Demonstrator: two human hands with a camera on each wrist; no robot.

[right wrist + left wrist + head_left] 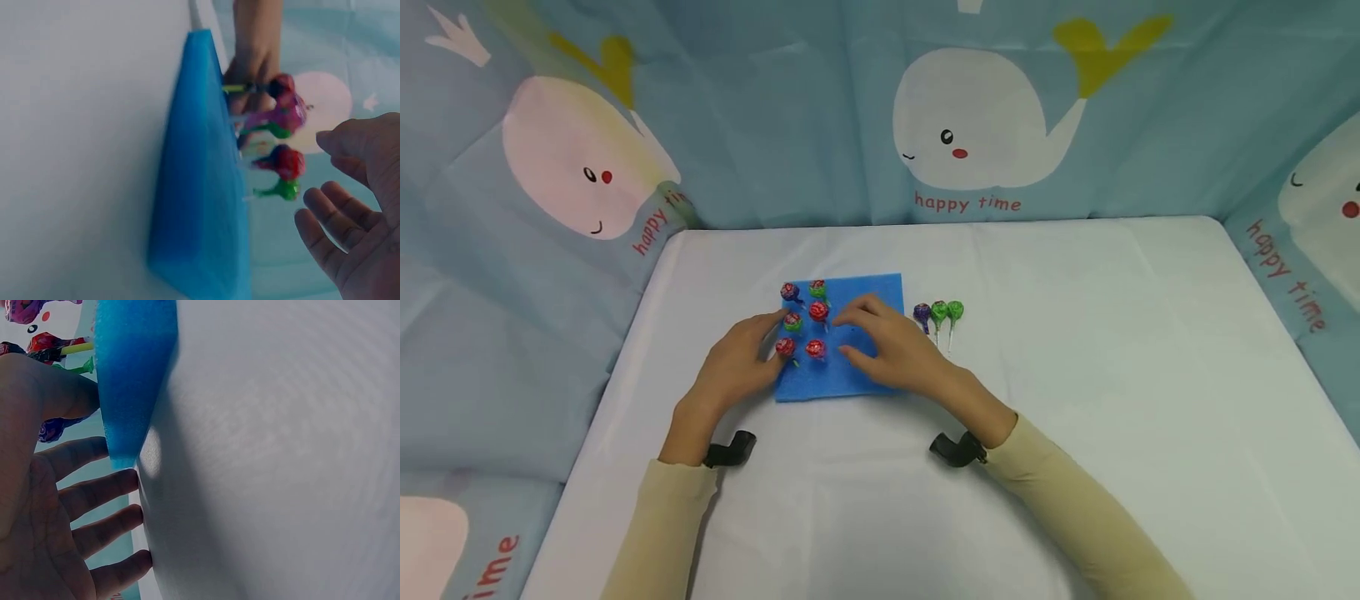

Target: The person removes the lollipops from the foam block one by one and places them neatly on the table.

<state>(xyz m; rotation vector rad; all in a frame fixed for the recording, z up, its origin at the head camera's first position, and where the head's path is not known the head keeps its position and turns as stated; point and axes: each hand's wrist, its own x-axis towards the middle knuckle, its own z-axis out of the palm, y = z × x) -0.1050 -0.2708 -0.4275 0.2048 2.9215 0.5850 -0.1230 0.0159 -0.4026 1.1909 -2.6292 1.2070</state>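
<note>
A blue foam block lies on the white table with several wrapped lollipops standing in its left half. Among them are a red lollipop in the front row and a green lollipop in the middle row. My left hand rests against the block's left edge; in the left wrist view its thumb and fingers are spread. Over the block hovers my right hand, apart from the lollipops, its fingers loosely bent around nothing in the right wrist view.
Right of the block, three lollipops lie side by side on the table: a purple lollipop and two green ones, the outer green lollipop farthest right. Behind the table hangs a blue whale-print curtain.
</note>
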